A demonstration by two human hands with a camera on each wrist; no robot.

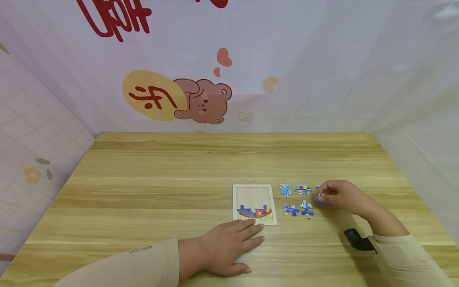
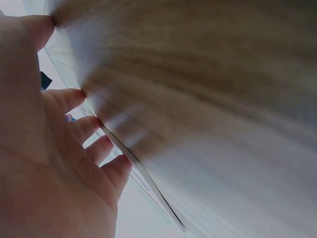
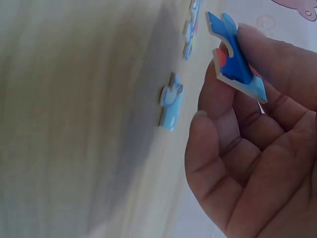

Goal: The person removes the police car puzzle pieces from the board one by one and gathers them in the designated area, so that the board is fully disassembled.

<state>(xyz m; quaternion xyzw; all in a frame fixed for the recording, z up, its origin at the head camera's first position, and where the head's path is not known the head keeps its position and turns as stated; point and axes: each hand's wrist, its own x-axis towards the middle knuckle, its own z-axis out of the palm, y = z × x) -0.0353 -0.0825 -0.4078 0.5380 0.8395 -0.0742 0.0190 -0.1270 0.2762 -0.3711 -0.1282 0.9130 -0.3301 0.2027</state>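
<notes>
Puzzle board (image 1: 252, 196) sits on the bench (image 1: 143, 191) a touch right of the middle, way closer to the person than to the far edge. Strip of fitted pieces (image 1: 259, 213) fills its near side, and everything from there to the board's far edge is bare backing. Makes sense to me: a couple of tabs poke up into the bare part, so neighbours would have something to lock onto.

Left hand (image 1: 229, 247) is palm down with fingers straight and spread, fingertips at the board's near edge — I'd guess to keep it from sliding, since nothing else is bracing it.

Right hand (image 1: 346, 195) is pinching a blue piece (image 3: 242, 64) between thumb and fingers, lifted off the bench, towards the bench's right edge. Pinching something that thin probably leaves it easy to turn.

Loose pieces (image 1: 291, 210) lie between the board and that hand, four in plain view, printed side up and spaced apart — handy for reading the picture and grabbing just one, I reckon. More blue bits show by the right fingers, but I can't tell how many.
</notes>
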